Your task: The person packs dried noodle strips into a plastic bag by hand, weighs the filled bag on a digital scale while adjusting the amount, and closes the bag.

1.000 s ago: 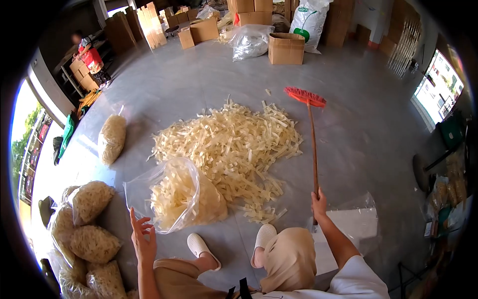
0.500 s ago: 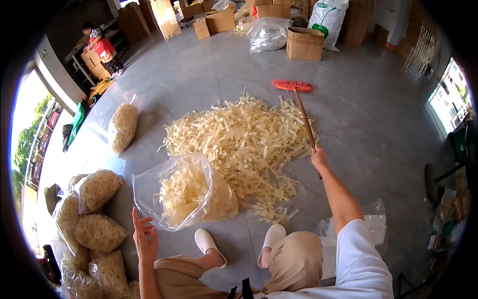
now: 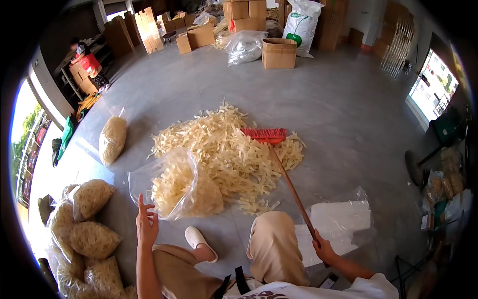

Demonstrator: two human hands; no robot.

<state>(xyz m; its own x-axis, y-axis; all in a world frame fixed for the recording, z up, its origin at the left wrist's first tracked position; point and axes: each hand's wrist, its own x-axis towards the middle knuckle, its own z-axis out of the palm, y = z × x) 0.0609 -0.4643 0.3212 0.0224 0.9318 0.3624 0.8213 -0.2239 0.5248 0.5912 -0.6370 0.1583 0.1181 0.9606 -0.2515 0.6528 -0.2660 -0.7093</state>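
In the head view, a smooth grey floor [image 3: 348, 119] bears a heap of pale strips [image 3: 201, 133]. The right hand [image 3: 324, 250] wraps the handle of a red broom [image 3: 291, 185], whose head lies over the heap's right part. Well apart, the left hand [image 3: 147, 225] is beside a clear plastic bag [image 3: 209, 197] holding strips; whether it grips the film I cannot tell. Filled bags [image 3: 93, 239] lie left; cardboard boxes [image 3: 279, 54] stand at the back.

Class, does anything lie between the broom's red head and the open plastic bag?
Yes: loose pale strips cover the floor between the broom's red head and the plastic bag. No box or other separate object is visible there.
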